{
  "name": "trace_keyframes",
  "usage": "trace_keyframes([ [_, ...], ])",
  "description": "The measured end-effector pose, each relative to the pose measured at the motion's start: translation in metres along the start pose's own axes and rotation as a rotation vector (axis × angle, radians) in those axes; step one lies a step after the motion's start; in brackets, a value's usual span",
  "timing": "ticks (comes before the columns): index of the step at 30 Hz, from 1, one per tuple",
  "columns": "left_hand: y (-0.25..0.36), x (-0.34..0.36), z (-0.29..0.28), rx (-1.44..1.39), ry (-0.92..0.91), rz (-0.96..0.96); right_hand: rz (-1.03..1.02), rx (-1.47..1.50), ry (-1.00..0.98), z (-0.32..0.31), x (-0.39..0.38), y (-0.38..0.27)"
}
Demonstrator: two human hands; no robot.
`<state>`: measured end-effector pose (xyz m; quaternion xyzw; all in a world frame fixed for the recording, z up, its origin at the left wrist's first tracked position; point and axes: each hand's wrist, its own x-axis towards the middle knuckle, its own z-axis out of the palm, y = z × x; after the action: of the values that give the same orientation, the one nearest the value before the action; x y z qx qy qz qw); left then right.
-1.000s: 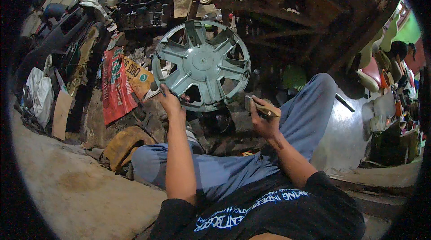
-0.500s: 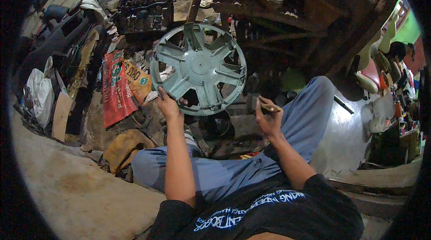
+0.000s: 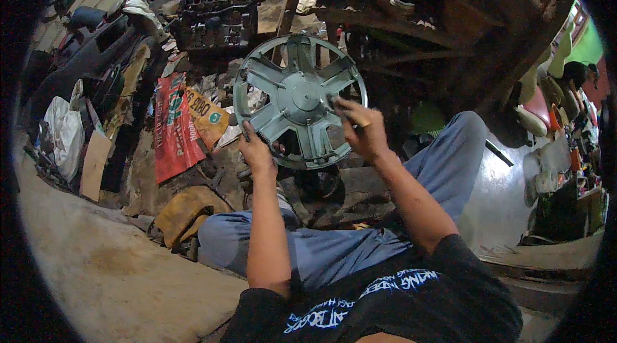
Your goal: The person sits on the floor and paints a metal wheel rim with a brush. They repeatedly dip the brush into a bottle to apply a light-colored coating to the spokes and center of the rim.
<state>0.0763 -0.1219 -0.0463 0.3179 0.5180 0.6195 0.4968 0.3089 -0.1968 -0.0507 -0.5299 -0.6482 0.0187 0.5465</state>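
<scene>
A grey-green wheel cover (image 3: 302, 100) with broad spokes and a round hub is held up in front of me, its spoked face toward me. My left hand (image 3: 258, 151) grips its lower left rim, fingers partly hidden behind it. My right hand (image 3: 364, 130) is closed around a small brush (image 3: 361, 115) with a pale wooden handle. The brush's dark end lies over the cover, just right of the hub; whether the bristles touch the surface I cannot tell.
A red-topped engine block (image 3: 220, 12) stands beyond the cover. To the left are a red printed sheet (image 3: 175, 131), a white plastic bag (image 3: 63, 131) and dark car panels. A wooden bench (image 3: 392, 25) fills the far right. A brown bundle (image 3: 187, 214) lies beside my left knee.
My right hand has moved up and left with the brush, from beside the wheel cover to over its right side. The cover sits slightly further right in view, still in my left hand.
</scene>
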Motion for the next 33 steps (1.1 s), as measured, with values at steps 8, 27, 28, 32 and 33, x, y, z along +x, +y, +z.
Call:
trace_keyframes([
  [8,-0.004,-0.010,0.002,-0.056,-0.036,-0.124,0.378,0.275,0.107,-0.005,-0.048,0.008],
  [27,0.006,-0.001,0.059,-0.546,-0.282,-0.520,0.198,-0.063,0.286,-0.113,-0.014,-0.082],
  [28,0.008,-0.004,0.066,-0.527,-0.353,-0.505,0.196,-0.136,0.277,-0.113,-0.014,-0.081],
  [32,-0.002,0.031,0.085,-0.565,-0.626,-0.416,0.088,-0.191,0.225,-0.110,-0.011,-0.092],
  [33,-0.006,0.033,0.084,-0.562,-0.614,-0.398,0.094,-0.160,0.188,-0.111,-0.011,-0.100],
])
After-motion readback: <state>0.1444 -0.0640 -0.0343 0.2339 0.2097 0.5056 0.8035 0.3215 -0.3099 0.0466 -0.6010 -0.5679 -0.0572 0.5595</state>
